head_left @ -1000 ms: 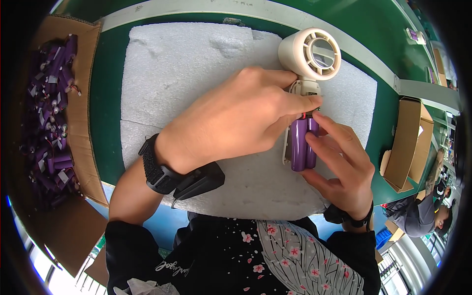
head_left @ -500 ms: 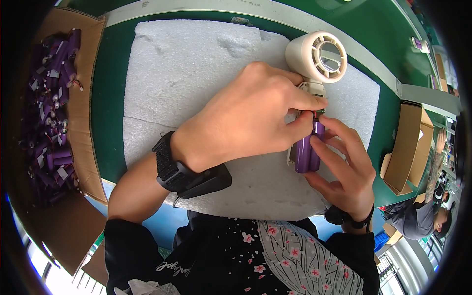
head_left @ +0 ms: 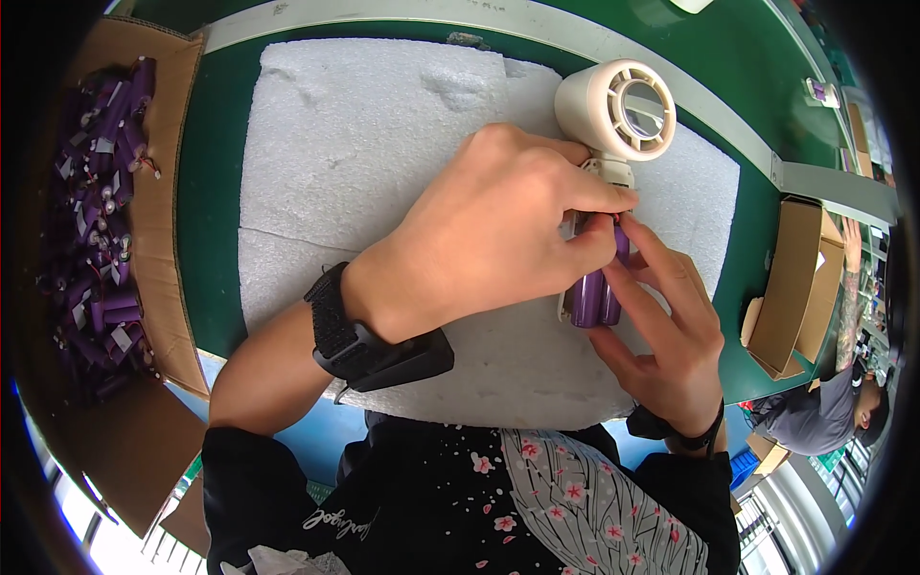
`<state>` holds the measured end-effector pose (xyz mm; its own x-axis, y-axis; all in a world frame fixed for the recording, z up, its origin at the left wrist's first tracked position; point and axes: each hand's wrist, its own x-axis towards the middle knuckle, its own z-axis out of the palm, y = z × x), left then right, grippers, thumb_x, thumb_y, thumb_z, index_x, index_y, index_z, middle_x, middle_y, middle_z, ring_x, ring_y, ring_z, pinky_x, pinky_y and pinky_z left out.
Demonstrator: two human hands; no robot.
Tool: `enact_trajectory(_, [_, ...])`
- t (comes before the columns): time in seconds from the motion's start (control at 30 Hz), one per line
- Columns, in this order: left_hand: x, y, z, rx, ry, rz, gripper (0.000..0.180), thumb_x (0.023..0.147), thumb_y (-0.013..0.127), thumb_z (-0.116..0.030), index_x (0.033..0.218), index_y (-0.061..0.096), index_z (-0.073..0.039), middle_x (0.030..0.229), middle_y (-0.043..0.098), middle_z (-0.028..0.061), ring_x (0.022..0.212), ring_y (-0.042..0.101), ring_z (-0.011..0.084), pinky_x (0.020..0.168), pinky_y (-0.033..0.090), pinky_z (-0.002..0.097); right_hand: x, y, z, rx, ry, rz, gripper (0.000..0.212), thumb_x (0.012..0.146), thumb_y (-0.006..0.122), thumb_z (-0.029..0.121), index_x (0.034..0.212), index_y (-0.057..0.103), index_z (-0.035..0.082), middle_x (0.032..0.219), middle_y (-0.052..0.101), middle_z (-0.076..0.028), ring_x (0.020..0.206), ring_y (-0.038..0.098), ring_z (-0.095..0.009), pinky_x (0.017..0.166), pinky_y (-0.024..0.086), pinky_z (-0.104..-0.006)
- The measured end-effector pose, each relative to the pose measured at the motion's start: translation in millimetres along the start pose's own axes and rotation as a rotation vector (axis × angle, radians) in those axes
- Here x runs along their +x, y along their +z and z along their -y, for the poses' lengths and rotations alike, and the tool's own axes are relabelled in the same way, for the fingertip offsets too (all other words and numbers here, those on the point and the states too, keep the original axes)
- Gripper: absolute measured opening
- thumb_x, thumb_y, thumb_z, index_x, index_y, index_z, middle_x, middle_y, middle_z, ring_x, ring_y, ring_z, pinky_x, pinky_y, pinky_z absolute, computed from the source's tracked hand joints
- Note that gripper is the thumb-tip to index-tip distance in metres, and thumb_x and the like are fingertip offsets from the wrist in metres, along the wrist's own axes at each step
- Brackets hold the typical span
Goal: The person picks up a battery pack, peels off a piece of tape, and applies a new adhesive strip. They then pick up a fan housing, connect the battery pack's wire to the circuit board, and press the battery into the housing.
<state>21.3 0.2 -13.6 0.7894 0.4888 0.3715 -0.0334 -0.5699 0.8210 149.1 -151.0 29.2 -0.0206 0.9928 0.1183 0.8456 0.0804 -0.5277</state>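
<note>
Right of frame centre, the right hand (head_left: pixel 674 326) is grasping purple batteries (head_left: pixel 586 299); the left hand (head_left: pixel 503 216) is touching the cream fan (head_left: pixel 611 110), its grip being unclear.

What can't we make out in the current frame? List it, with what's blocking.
All in the head view:
- Upper end of the purple battery pack: hidden by the left hand and the right hand's fingers.
- Inside of the cream handheld fan's handle: mostly behind pack and hands.
- Lower purple cells in the cardboard box: buried under upper ones.
- White object: cut off by the top edge.
</note>
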Motion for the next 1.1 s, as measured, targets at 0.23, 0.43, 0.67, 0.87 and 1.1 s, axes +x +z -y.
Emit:
enact_trajectory(0.23, [-1,-1,2,-0.022,0.003,0.001,0.027,0.071,0.070,-0.001,0.096,0.074,-0.006,0.080,0.069,0.0100,0.065,0.068,0.0172,0.055,0.053,0.0232,-2,4,-2,-0.013,0.027,-0.044,0.053,0.050,0.080,-0.003,0.101,0.066,-0.004,0.125,0.057,-0.021,0.091,0.063,-0.030,0.077,0.053,-0.0354])
enact_trajectory(0.43, [0,-11,-1,-0.102,-0.096,0.139,0.032,0.072,0.071,-0.002,0.103,0.072,-0.008,0.092,0.071,0.0120,0.078,0.070,0.0191,0.067,0.056,0.0246,-1,0,-6,0.015,0.005,-0.036,0.053,0.049,0.083,0.001,0.099,0.066,-0.004,0.126,0.056,-0.022,0.091,0.063,-0.031,0.072,0.055,-0.0332])
enact_trajectory(0.67, [2,-16,2,-0.154,-0.135,0.216,0.041,0.070,0.078,-0.006,0.110,0.070,-0.009,0.099,0.070,0.0129,0.087,0.069,0.0212,0.073,0.057,0.0294,0,-3,-9,0.005,-0.024,0.002,0.052,0.049,0.083,0.002,0.098,0.067,-0.003,0.125,0.057,-0.023,0.090,0.063,-0.030,0.070,0.056,-0.0329])
enact_trajectory(0.87, [1,-17,3,-0.191,-0.161,0.236,0.044,0.069,0.080,-0.008,0.111,0.069,-0.010,0.100,0.070,0.0125,0.087,0.069,0.0211,0.074,0.058,0.0316,1,0,-6,-0.009,-0.007,-0.026,0.048,0.049,0.084,0.001,0.093,0.065,-0.001,0.125,0.056,-0.022,0.088,0.063,-0.029,0.067,0.056,-0.0325])
enact_trajectory(1.1, [3,-18,3,-0.129,-0.169,0.283,0.045,0.067,0.081,-0.007,0.111,0.069,-0.011,0.097,0.070,0.0097,0.083,0.069,0.0205,0.075,0.057,0.0293,-1,6,-16,0.153,0.008,-0.100,0.049,0.049,0.082,-0.003,0.089,0.055,0.005,0.123,0.056,-0.018,0.087,0.061,-0.026,0.074,0.051,-0.0347])
